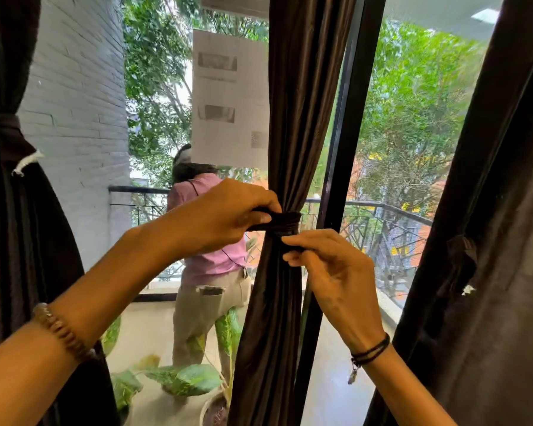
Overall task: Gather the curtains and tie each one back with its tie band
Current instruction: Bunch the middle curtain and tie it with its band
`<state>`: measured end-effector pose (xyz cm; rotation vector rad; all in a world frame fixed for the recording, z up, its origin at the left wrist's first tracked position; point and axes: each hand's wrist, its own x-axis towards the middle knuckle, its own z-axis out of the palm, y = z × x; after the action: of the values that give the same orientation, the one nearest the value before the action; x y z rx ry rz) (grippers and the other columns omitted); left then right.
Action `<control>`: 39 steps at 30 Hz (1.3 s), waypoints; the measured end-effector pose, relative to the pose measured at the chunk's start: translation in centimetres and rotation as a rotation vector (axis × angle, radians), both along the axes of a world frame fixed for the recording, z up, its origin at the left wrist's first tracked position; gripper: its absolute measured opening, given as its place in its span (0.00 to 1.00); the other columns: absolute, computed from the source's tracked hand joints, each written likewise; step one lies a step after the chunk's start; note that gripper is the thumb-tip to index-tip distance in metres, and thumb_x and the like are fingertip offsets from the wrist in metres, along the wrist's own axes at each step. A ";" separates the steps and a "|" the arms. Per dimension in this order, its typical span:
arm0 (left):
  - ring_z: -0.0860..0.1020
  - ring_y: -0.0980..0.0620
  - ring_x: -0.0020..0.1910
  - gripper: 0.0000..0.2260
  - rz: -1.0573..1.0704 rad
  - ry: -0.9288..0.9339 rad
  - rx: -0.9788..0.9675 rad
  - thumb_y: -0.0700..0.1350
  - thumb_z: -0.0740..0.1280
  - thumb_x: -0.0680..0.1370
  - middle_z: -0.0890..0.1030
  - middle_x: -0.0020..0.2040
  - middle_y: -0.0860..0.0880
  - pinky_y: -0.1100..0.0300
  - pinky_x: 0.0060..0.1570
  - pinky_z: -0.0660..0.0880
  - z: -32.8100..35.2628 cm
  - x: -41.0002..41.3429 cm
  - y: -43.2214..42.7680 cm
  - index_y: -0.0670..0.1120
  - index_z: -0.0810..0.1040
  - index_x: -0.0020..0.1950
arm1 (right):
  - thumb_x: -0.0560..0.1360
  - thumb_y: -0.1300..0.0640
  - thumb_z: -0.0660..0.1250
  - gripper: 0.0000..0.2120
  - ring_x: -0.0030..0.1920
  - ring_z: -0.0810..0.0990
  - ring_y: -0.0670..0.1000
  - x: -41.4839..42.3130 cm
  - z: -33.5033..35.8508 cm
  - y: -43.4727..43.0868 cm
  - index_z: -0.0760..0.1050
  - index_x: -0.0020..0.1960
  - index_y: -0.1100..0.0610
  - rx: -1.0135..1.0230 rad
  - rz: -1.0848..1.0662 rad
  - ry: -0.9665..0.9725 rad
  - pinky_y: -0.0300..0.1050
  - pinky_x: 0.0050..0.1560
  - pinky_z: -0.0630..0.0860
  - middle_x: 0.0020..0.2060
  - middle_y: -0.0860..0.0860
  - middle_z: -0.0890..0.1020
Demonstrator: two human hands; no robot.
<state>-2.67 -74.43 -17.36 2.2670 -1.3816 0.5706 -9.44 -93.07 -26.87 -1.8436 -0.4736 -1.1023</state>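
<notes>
A: What is seen at the far left?

B: A left curtain (13,210) is seen gathered and cinched by a dark band (0,121). A white brick wall (74,118) is visible beside it through the glass.

A: How is the left hand placed?

B: The left hand (225,216) is held against the left side of the middle curtain (296,103), and one end of the tie band (285,221) is gripped by its curled fingers. A sheet of paper (228,99) is fixed on the glass above it. A person in a pink shirt (210,259) is seen outside, behind the hand.

A: Where is the tie band found?

B: It is wrapped round the bunched middle curtain, between the two hands.

A: And the right hand?

B: The right hand (330,265) is held just below the wrap, and the band's other end is pinched between thumb and forefinger. Further right, a black window frame (348,118) and a right curtain (490,241) are seen.
</notes>
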 end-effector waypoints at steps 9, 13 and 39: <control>0.81 0.55 0.49 0.10 -0.109 -0.166 -0.130 0.37 0.68 0.79 0.84 0.52 0.49 0.68 0.49 0.74 -1.6 1.2 0.2 0.42 0.82 0.60 | 0.74 0.65 0.75 0.10 0.54 0.82 0.43 -0.5 2.0 0.0 0.86 0.55 0.56 -0.338 -0.194 -0.089 0.33 0.60 0.76 0.51 0.49 0.85; 0.81 0.54 0.45 0.10 -0.102 -0.127 -0.277 0.36 0.69 0.77 0.85 0.49 0.49 0.60 0.46 0.76 -2.9 1.6 -0.1 0.44 0.83 0.56 | 0.74 0.68 0.74 0.12 0.53 0.82 0.48 0.1 5.7 0.1 0.85 0.56 0.60 -0.631 -0.257 -0.159 0.28 0.62 0.70 0.53 0.54 0.85; 0.80 0.44 0.39 0.11 0.257 -0.531 -0.467 0.39 0.67 0.79 0.80 0.50 0.39 0.49 0.34 0.81 -7.3 0.5 -2.0 0.38 0.82 0.59 | 0.78 0.63 0.71 0.03 0.40 0.81 0.46 1.9 3.7 2.1 0.80 0.51 0.59 -0.204 -0.247 -0.312 0.36 0.38 0.75 0.43 0.50 0.81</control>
<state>-2.13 -76.48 -24.69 1.9819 -1.0137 1.4947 -7.55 -90.96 -23.20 -1.9512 -0.5647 -1.5728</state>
